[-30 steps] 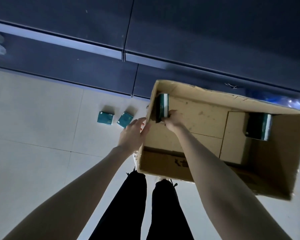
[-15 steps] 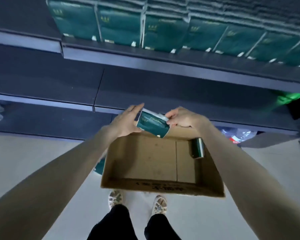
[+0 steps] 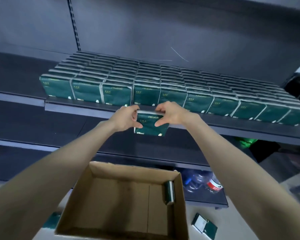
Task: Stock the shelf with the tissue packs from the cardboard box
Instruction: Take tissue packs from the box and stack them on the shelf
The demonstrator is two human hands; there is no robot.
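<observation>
tissue pack (image 3: 151, 124) | pinched between both hands' fingers (image 3: 160, 110)

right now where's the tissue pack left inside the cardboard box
In the head view, the tissue pack stands on edge against the right wall of the cardboard box, near its far right corner.

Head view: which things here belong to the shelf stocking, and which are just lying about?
Job: held tissue pack, left hand, right hand, cardboard box, pack left inside, shelf.
Lying about: plastic bottles, pack on floor.
</observation>
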